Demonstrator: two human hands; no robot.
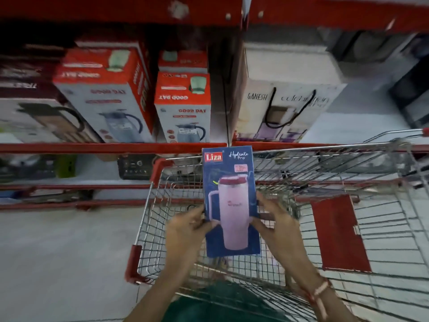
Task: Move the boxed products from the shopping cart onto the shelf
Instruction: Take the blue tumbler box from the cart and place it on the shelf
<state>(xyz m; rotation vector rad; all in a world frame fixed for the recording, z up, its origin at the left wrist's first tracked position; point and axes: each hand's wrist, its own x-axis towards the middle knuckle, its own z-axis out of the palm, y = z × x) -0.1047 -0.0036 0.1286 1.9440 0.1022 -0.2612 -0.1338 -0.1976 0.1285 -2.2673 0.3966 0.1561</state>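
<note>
My left hand [185, 225] and right hand [276, 223] grip the blue box [229, 201] by its sides, above the cart [148, 228]. It stands tall, top pointing at the shelf [111, 148] ahead.

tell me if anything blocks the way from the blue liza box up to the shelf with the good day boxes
Nothing visible does. The blue Liza box, held by the left hand and right hand, is above the cart. The gap beside the Good Day box looks free, though narrow.
</note>
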